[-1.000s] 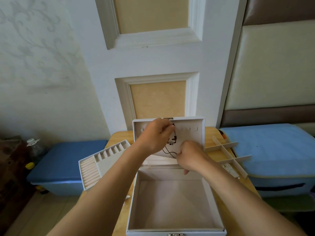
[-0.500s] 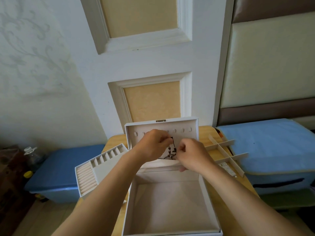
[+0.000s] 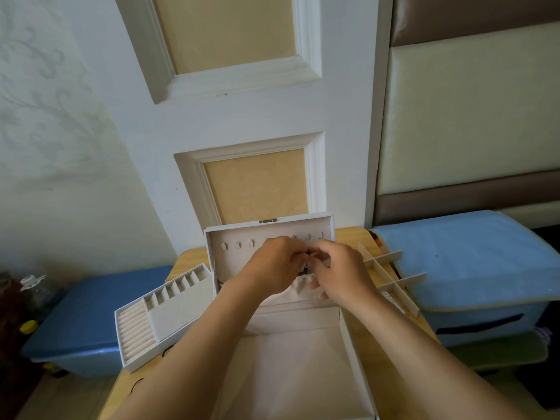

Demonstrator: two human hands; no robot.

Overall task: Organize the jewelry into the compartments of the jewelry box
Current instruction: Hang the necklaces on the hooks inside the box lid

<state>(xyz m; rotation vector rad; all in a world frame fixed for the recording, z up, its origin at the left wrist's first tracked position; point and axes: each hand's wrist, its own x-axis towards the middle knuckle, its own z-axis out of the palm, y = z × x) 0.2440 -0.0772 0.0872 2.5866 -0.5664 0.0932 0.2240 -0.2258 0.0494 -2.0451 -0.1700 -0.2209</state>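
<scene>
Both hands have risen up the lid [image 3: 231, 263] since a second ago, and our right hand [image 3: 341, 269] has come in from below to meet our left hand [image 3: 272, 265]. Then a dark loop of the necklace [image 3: 304, 269] hung in plain sight against the lid; now we see only a short dark piece of it in the gap where the two sets of fingertips meet.

Our left fingers are curled inward and nip the cord at its upper end. Our right thumb and forefinger close on it from the other side, with the other fingers of that hand bent loosely beneath. The necklace lies between the two hands, just below the row of hooks [image 3: 238, 245] along the top of the lid and above the gathered pouch [image 3: 300, 287] at its foot. Whether the cord touches a hook we cannot tell, since our knuckles cover that part of the row.

Below our forearms the box [image 3: 353, 347] stands open on the table [image 3: 368, 363]. Left of it lies the tray [image 3: 169, 310], overhanging the table's edge. Right of the lid lies the divider [image 3: 391, 277].
</scene>
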